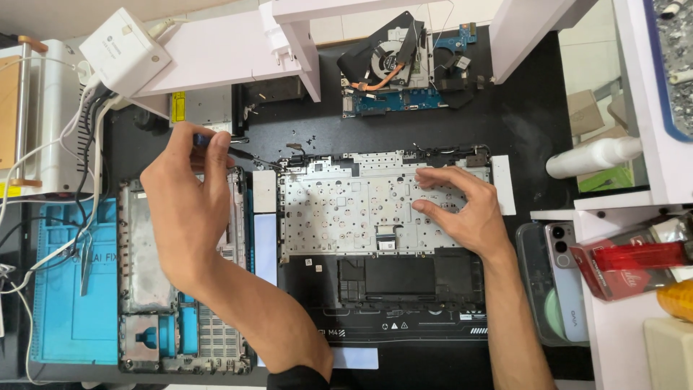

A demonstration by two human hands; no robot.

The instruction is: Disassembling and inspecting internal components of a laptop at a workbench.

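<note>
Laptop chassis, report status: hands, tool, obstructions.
Left hand grips screwdriver, tip at chassis top-left corner. Right hand flat on keyboard backplate, bracing. Loose screws above the chassis; bottom cover lies left.

The keyboard frame [361, 209] lies centre, the bottom cover [148, 267] left, the motherboard [404, 65] behind, the phone [559, 282] right.

Hands [462, 209] steady laptop chassis [346, 217], seemingly unscrewing.

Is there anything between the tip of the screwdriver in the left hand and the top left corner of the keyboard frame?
Nothing visible blocks it. The left hand holds the screwdriver with its tip right at the corner of the keyboard frame. The right hand rests on the frame's far side, away from that corner.
</note>
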